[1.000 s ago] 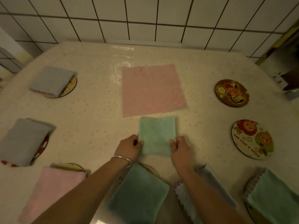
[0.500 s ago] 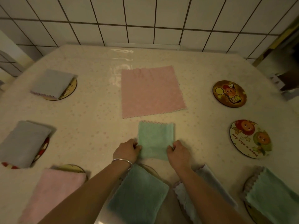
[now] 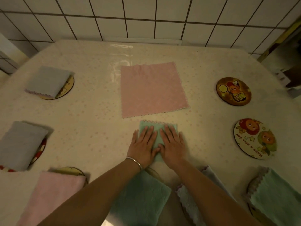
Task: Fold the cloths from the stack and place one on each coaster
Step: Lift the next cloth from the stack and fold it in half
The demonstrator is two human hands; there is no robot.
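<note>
Both hands are now lying flat instead of pinching: left hand (image 3: 143,145) and right hand (image 3: 172,144), grip open, are pressing the folded green cloth (image 3: 156,128) on the table (image 3: 97,128).

A cream table (image 3: 91,128) with a faint speckled pattern fills most of the frame, its glossy cover catching a glare patch at upper centre. Behind it, a white tiled wall (image 3: 146,15) with dark grout runs across the top. At the far right edge sits a dark, blurred object (image 3: 293,77)
</note>
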